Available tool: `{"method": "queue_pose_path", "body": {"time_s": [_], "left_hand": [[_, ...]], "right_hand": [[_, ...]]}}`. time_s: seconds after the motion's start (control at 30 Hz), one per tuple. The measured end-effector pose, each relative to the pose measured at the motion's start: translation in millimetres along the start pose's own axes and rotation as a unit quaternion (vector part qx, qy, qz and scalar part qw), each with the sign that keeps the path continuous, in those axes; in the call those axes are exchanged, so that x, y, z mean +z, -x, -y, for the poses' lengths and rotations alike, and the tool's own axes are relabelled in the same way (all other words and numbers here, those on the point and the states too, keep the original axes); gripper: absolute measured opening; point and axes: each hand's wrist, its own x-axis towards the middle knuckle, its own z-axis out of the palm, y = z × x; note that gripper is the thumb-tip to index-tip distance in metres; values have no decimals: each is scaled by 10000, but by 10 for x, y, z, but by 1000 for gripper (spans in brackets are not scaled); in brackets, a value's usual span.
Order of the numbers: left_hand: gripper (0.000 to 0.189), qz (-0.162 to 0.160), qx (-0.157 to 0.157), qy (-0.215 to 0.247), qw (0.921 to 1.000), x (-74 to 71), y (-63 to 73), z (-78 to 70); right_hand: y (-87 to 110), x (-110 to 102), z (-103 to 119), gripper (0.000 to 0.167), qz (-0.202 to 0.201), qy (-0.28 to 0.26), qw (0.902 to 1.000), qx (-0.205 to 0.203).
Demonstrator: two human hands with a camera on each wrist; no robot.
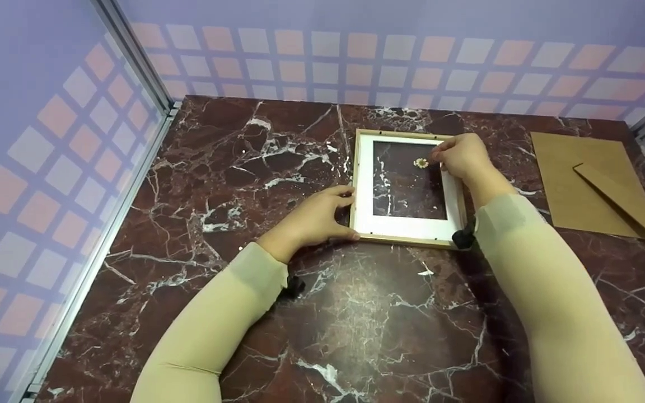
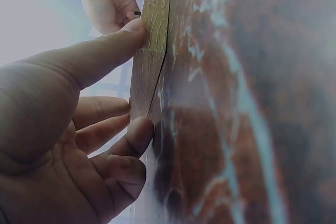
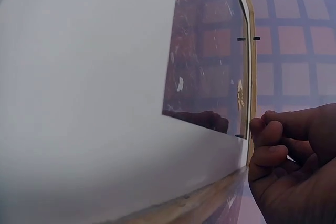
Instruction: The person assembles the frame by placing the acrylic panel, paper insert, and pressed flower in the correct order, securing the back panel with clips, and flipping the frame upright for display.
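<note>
A light wooden picture frame [image 1: 408, 242] lies on the marble-look table, with a white mat [image 1: 406, 228] around a clear pane [image 1: 406, 193]. My left hand [image 1: 314, 218] holds its lower left corner, thumb on the near side, fingers along the left side; the left wrist view shows this hand [image 2: 84, 124] too. A small daisy-like flower [image 1: 421, 163] shows over the pane near its top right. Beside it, my right hand [image 1: 464, 158] has curled fingers; in the right wrist view the fingertips [image 3: 270, 124] meet with nothing visible between them.
A brown backing board [image 1: 585, 184] with a slanted stand flap [image 1: 616, 196] lies at the right. Small black tabs [image 1: 379, 132] stick out along the frame's edges. Patterned panels [image 1: 328, 50] wall off the back and sides of the table.
</note>
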Motion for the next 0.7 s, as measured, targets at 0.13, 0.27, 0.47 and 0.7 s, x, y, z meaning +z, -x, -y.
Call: {"method": "queue_pose_path", "body": {"time_s": [0.13, 0.27, 0.47, 0.7], "left_hand": [[92, 2, 26, 18, 10000, -10, -3, -6], [92, -11, 85, -6, 10000, -10, -7, 12], [92, -48, 140, 10, 9999, 0, -17, 42], [86, -95, 423, 14, 9991, -1, -36, 42]], "right_hand": [[49, -65, 0, 29, -63, -123, 9999, -17], [138, -128, -30, 30, -131, -254, 9996, -26], [322, -322, -161, 32, -84, -197, 9998, -14], [658, -682, -415, 42, 122, -83, 9999, -22]]}}
